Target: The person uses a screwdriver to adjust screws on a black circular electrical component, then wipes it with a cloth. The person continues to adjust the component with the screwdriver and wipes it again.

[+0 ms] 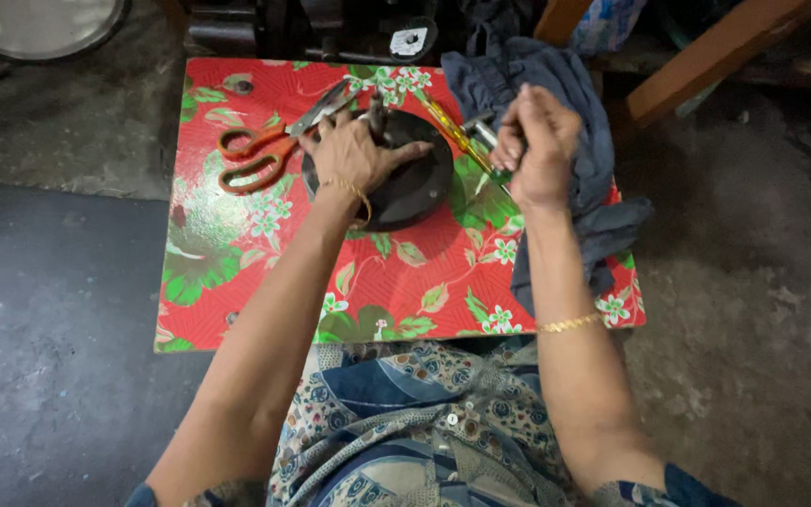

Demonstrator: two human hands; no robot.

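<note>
My left hand point(359, 150) presses down on a round black metal disc point(415, 188) that lies on a small table with a red flowered cover point(237, 282). A short dark post rises from the disc just beyond my fingers. My right hand point(535, 141) is closed around a small green-tipped tool beside a yellow-handled screwdriver point(448, 127), to the right of the disc. A dark blue cloth point(593, 150) lies under and behind that hand.
Orange-handled scissors point(260, 155) lie left of the disc, blades pointing toward it. Dark machine parts point(330, 28) stand beyond the table's far edge. A wooden beam point(706, 66) slants at upper right. A black mat point(49, 329) covers the floor at left.
</note>
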